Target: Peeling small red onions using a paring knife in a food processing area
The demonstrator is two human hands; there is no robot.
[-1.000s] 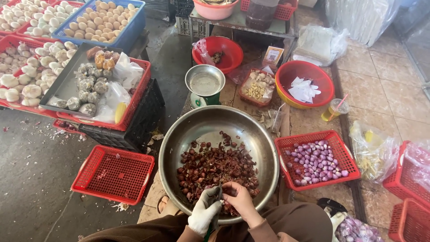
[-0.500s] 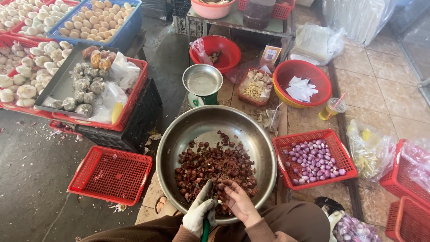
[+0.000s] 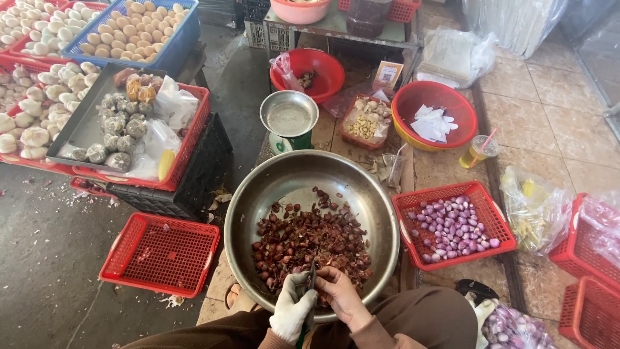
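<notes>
A large steel bowl (image 3: 248,194) sits in front of me with a heap of dark red unpeeled shallots and skins (image 3: 310,236). My left hand (image 3: 290,315), in a white glove, grips a small knife (image 3: 311,284) with its blade pointing up over the bowl's near rim. My bare right hand (image 3: 342,296) is right beside it, fingers closed around a shallot at the blade; the shallot itself is mostly hidden. A red basket (image 3: 445,191) to the right holds several peeled purple shallots (image 3: 452,226).
An empty red basket (image 3: 161,252) lies on the left floor. Beyond the bowl stand a scale with a metal pan (image 3: 289,119), a red bowl with paper scraps (image 3: 413,103), a drink cup (image 3: 476,152) and trays of garlic (image 3: 32,136). Plastic bags (image 3: 536,207) and red baskets (image 3: 591,310) sit to the right.
Both hands stay at the bowl's near rim with small shifts; the knife blade has tilted more upright between the hands. The view has drifted slightly.
</notes>
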